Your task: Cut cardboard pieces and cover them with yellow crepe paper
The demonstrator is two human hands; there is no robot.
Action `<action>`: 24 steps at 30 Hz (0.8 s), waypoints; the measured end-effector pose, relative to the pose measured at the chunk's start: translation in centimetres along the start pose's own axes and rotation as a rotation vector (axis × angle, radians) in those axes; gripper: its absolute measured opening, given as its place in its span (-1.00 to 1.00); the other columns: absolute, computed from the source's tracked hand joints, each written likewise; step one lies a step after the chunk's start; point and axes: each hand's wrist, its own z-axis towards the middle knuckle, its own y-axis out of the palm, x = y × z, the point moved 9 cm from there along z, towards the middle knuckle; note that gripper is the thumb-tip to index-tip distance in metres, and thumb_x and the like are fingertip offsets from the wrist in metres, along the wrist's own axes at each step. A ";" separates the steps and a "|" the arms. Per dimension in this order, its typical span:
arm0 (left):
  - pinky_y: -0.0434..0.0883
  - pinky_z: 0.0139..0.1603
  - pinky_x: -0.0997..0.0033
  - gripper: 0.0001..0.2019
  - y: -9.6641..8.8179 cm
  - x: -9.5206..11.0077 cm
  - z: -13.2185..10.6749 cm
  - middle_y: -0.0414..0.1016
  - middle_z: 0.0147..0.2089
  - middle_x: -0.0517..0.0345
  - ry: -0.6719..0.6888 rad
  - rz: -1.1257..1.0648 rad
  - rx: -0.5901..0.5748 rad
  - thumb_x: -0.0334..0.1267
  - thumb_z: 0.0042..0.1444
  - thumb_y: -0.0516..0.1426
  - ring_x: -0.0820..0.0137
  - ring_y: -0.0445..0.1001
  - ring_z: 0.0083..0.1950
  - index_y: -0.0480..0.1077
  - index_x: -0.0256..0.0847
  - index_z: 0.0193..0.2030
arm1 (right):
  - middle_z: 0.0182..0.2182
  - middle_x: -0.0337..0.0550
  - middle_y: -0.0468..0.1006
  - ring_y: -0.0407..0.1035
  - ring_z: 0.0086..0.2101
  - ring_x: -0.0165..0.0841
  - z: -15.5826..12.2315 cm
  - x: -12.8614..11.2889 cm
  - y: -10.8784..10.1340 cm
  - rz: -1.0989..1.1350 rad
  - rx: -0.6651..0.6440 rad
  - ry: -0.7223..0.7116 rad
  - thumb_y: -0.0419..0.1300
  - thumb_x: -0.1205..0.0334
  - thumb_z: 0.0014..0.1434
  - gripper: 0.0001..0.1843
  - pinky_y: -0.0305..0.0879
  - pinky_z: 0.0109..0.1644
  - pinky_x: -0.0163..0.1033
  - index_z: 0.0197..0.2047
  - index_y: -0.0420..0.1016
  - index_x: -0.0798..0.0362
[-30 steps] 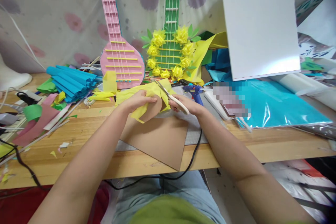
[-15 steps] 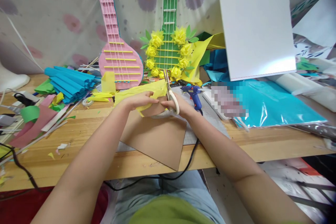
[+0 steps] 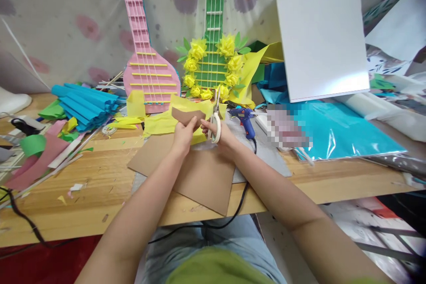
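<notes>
My left hand (image 3: 185,134) pinches a small curved piece of brown cardboard (image 3: 187,116) and holds it up in front of a yellow crepe paper sheet (image 3: 159,124). My right hand (image 3: 222,134) is closed around the white handles of a pair of scissors (image 3: 216,126). Their blades point up and away from me, just right of the cardboard piece, and do not touch it as far as I can see. Under my wrists a larger brown cardboard sheet (image 3: 204,182) lies on the table.
A blue glue gun (image 3: 245,122) lies right of the scissors, its black cord running to the front edge. Behind stand a pink paper instrument (image 3: 153,75) and a green one (image 3: 213,57) with yellow flowers. Blue crepe paper (image 3: 88,106) and scraps lie left; a white board (image 3: 324,46) leans right.
My left hand has let go of the yellow paper, which now lies behind, and grips the cardboard piece, raised and turned. The scissors have shifted slightly right.
</notes>
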 end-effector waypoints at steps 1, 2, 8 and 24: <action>0.43 -0.04 0.29 -0.81 -0.9 0.5 0.3 0.54 -0.20 0.00 0.018 -0.031 0.071 -0.34 -0.06 0.19 0.32 0.50 -0.14 0.39 -0.33 -0.27 | -0.59 -0.29 0.26 0.18 -0.56 -0.49 -0.3 0.1 0.4 -0.052 -0.071 0.031 0.23 -0.19 -0.17 -0.50 0.14 -0.49 -0.33 -0.45 0.16 0.04; 0.45 -0.05 0.29 -0.83 -1.9 1.0 0.6 0.54 -0.20 0.01 0.030 -0.052 0.127 -0.37 -0.05 0.17 0.32 0.51 -0.14 0.38 -0.33 -0.27 | -0.58 -0.28 0.28 0.18 -0.56 -0.48 -0.7 0.2 0.5 -0.098 -0.140 0.072 0.17 -0.23 -0.11 -0.50 0.14 -0.50 -0.33 -0.44 0.17 0.04; 0.48 -0.11 0.34 -0.88 -7.3 2.9 1.6 0.54 -0.24 0.05 0.045 -0.138 0.275 -0.44 0.00 0.10 0.37 0.55 -0.22 0.34 -0.30 -0.27 | -0.56 -0.27 0.31 0.19 -0.56 -0.50 -3.2 -0.7 -0.7 -0.659 -0.546 0.209 0.19 -0.22 -0.09 -0.50 0.13 -0.50 -0.34 -0.43 0.22 0.08; 0.51 -0.20 0.36 -0.70 -4.5 0.6 0.7 0.53 -0.17 0.06 0.016 -0.031 0.034 -0.33 -0.09 0.20 0.33 0.54 -0.21 0.34 -0.26 -0.16 | -0.62 -0.35 0.15 0.02 -0.60 -0.54 -2.7 -0.1 0.8 -0.656 -0.657 0.083 0.04 -0.32 -0.02 -0.45 -0.02 -0.54 -0.36 -0.49 0.11 0.06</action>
